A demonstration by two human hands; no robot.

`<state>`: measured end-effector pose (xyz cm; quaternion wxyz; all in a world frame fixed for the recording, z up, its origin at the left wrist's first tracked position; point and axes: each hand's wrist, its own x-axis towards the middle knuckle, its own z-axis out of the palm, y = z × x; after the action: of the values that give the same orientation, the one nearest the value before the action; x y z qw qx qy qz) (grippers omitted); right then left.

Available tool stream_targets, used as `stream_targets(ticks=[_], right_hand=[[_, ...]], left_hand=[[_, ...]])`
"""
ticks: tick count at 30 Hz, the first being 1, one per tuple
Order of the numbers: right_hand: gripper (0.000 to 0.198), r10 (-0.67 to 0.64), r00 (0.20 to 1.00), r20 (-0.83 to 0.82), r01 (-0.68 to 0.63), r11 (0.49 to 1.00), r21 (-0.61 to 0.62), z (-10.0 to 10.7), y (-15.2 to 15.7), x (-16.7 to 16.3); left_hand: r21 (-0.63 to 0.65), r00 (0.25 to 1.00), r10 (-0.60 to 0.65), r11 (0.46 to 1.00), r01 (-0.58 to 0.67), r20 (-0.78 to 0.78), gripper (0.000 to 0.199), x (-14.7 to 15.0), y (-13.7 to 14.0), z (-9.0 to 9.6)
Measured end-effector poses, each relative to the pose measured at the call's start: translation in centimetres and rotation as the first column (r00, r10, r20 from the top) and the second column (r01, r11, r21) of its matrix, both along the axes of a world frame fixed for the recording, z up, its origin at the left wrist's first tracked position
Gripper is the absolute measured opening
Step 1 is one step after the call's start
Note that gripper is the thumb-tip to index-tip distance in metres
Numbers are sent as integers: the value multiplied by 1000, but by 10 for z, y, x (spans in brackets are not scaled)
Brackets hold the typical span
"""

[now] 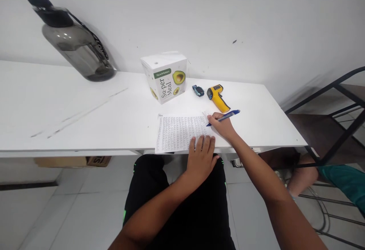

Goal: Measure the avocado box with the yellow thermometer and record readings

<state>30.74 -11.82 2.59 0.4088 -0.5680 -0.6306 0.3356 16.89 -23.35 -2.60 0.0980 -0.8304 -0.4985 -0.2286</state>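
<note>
A sheet of paper (178, 132) filled with rows of small handwritten marks lies at the front edge of the white table. My left hand (201, 155) rests flat on its lower right part, fingers outstretched. In my right hand (224, 126) is a blue pen (229, 115), gripped near its tip, which points at the right side of the sheet. Just beyond that hand lies a yellow infrared thermometer gun (219, 98). A small dark wristwatch (198, 90) sits to its left.
A white avocado-printed box (168, 79) stands behind the paper. Farther left, a large grey water bottle (80, 48) stands by the wall. Black metal shelving (339, 128) and another person's leg (303, 176) are at the right. A cardboard box (71, 161) is under the table (85, 121).
</note>
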Motion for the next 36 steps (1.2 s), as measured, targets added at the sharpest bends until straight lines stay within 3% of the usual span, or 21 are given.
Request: stream_targets(ticks=[12, 20, 30, 36], right_hand=[[39, -2, 1000, 17, 2, 1000, -15, 0, 1, 1], [40, -37, 999, 9, 37, 998, 45, -4, 3, 1], [40, 8, 1000, 21, -8, 1000, 8, -5, 5, 4], [39, -23, 1000, 9, 23, 999, 45, -6, 6, 3]], left_hand=[[-55, 1000, -16, 998, 16, -15, 59, -1, -1, -3], [-47, 1000, -19, 999, 18, -11, 58, -1, -1, -3], [-113, 999, -20, 993, 17, -26, 60, -1, -1, -2], [-76, 1000, -22, 997, 20, -21, 59, -1, -1, -3]])
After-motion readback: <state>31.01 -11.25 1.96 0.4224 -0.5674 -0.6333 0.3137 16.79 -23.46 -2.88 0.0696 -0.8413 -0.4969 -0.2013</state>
